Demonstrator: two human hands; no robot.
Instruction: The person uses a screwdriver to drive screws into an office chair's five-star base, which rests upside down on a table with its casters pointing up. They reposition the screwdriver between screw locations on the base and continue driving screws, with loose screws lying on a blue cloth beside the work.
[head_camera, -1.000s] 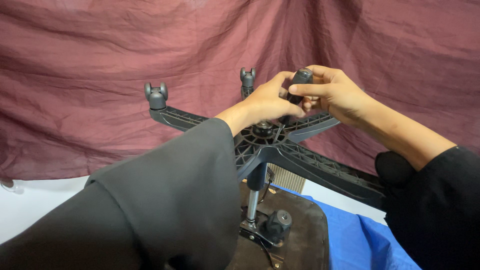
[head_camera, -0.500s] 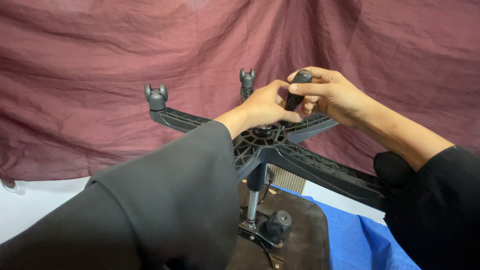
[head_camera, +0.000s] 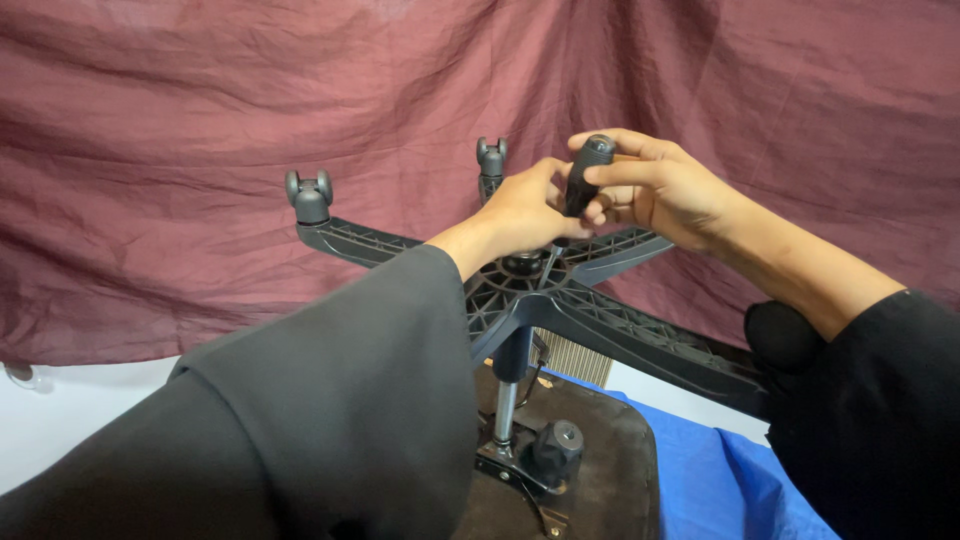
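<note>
Both hands (head_camera: 600, 200) gripping screwdriver (head_camera: 583, 180), seemingly over chair base (head_camera: 560, 290)

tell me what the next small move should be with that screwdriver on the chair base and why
Probably keep the tip seated and turn the handle. The right hand grips the black screwdriver upright, its shaft pointing down into the hub of the upturned chair base, and the left hand steadies it low on the handle. The tip's contact is hidden.

Wrinkled maroon curtain (head_camera: 200, 150) backdrop, white floor (head_camera: 70, 420), blue tarp (head_camera: 720, 480) below.
</note>
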